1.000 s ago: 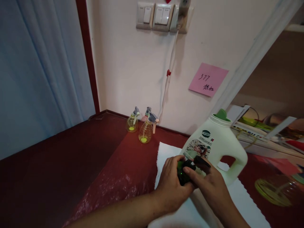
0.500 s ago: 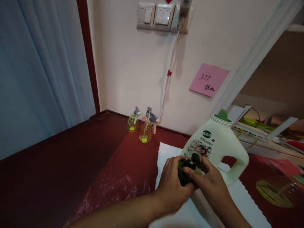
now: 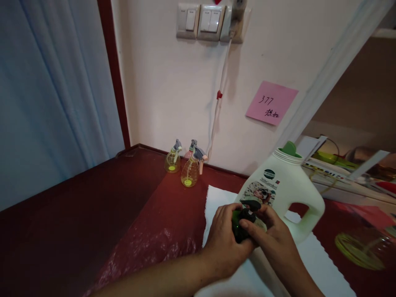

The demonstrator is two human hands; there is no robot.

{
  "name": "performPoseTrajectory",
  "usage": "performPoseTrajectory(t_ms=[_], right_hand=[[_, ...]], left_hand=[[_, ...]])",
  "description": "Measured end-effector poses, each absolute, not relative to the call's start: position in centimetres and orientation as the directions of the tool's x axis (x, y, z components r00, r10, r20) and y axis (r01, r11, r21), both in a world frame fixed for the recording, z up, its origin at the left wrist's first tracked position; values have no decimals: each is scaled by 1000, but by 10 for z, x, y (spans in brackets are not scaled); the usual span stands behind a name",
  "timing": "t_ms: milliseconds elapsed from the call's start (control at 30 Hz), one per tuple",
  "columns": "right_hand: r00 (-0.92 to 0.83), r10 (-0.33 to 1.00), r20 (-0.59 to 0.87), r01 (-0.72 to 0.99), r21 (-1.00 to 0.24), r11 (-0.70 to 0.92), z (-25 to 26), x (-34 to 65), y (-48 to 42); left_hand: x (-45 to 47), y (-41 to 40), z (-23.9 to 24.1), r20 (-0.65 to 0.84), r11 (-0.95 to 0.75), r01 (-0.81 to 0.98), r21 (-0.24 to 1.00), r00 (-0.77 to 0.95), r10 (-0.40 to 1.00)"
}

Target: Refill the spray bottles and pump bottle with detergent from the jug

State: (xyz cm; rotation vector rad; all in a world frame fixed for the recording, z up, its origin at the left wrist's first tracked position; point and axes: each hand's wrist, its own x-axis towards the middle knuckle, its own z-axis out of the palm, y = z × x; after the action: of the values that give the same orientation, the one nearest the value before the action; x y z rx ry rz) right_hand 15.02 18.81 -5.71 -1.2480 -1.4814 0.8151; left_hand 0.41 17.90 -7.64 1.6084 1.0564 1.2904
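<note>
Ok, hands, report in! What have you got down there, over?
Left hand wrapped round small dark green bottle. Right hand fingers on its black top. White jug close behind, on white cloth. Over.

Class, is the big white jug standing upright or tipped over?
Upright: the white jug stands on its base on the white sheet, neck on top.

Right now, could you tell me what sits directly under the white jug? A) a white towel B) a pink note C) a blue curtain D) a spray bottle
A: the jug stands on the white towel spread over the red table.
</note>
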Motion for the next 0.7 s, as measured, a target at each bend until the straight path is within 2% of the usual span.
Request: performPoseTrajectory(t_ms=[133,333,433,567,700], right_hand=[[-44,965,259,291,-920,261,-57,153,186],[67,962,266,317,-920,232,-62,150,189],[-5,969,248,300,-924,238,-63,151,188],[-78,943,325,319,-888,332,-57,150,185],[20,943,333,324,-894,309,-60,145,186]], left_hand=[[4,179,-76,326,-341,106,934,138,935],[4,179,-76,310,-327,127,937,137,941],[3,179,-76,308,-325,122,938,141,941],[3,179,-75,309,-324,97,941,142,940],[4,179,-75,303,-320,121,940,139,943]])
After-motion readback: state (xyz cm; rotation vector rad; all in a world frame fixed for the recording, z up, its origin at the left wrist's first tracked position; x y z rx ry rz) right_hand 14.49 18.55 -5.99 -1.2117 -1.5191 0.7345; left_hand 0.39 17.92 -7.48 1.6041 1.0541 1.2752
